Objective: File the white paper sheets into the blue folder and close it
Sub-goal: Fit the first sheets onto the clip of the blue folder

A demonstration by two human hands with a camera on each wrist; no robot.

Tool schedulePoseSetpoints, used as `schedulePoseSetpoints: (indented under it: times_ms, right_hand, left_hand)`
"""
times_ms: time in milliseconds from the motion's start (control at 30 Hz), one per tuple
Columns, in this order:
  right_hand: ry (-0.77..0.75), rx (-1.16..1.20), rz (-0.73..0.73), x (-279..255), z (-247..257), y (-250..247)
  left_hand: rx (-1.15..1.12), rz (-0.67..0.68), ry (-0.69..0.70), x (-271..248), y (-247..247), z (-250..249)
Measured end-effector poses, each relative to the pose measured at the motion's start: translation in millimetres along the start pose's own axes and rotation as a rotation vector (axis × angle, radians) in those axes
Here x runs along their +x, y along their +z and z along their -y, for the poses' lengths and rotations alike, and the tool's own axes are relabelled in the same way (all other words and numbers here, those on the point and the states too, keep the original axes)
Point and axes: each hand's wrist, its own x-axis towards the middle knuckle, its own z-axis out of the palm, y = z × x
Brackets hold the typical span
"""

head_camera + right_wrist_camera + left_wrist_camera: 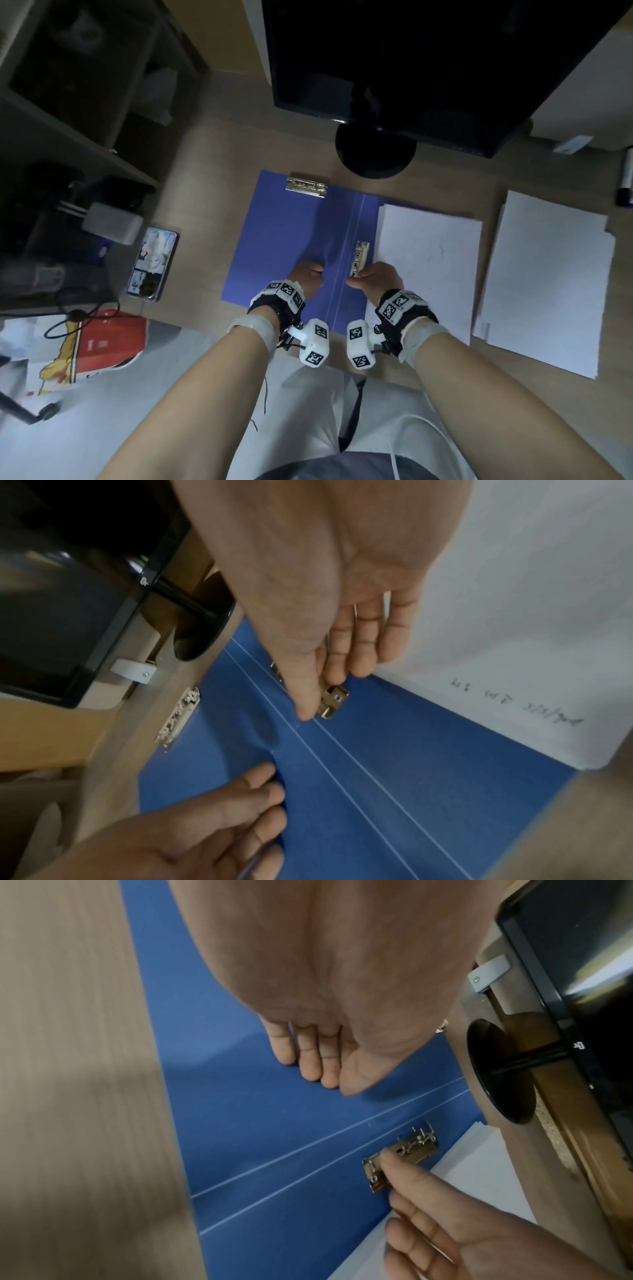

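The blue folder (284, 240) lies open on the wooden desk, a metal clamp (306, 185) at the top edge of its left cover. My left hand (310, 274) presses its fingertips (310, 1069) on that left cover beside the spine and holds nothing. On the right cover a stack of white sheets (428, 260) lies beside the metal spring clip (359, 257). My right hand (363, 275) pinches the near end of this clip (334, 699) between thumb and fingers. A second stack of white paper (544, 284) lies on the desk to the right of the folder.
A black monitor (411, 68) on a round base (375, 150) stands just behind the folder. A phone (152, 263) lies to the left, by a dark shelf unit. A marker (625, 181) lies at the far right. A red and white bag (99, 342) sits at the lower left.
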Motion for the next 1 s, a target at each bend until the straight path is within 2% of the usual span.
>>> schedulePoseSetpoints:
  times_ms: [167, 300, 533, 633, 800, 900, 1000]
  right_hand:
    - [-0.002, -0.078, -0.089, 1, 2, 5]
    - [-0.015, -0.113, -0.112, 2, 3, 9]
    - [-0.005, -0.124, -0.027, -6, 9, 1]
    - [0.012, -0.007, 0.026, -10, 15, -11]
    - [0.028, 0.196, -0.013, -9, 30, -25]
    - [0.053, 0.438, 0.086, 1, 42, -38]
    - [0.019, 0.468, 0.090, 18, 49, -44]
  left_hand:
    - [0.084, -0.016, 0.009, 13, 5, 3]
    - [0.054, -0.027, 0.013, 7, 4, 2]
    - [0.041, -0.039, -0.003, 4, 0, 0]
    - [0.019, -0.018, -0.025, 5, -2, -1]
    - [0.014, -0.007, -0.040, 4, 0, -2]
    - [0.044, -0.014, -0.056, 7, 2, -2]
    - [0.012, -0.039, -0.042, 10, 1, -1]
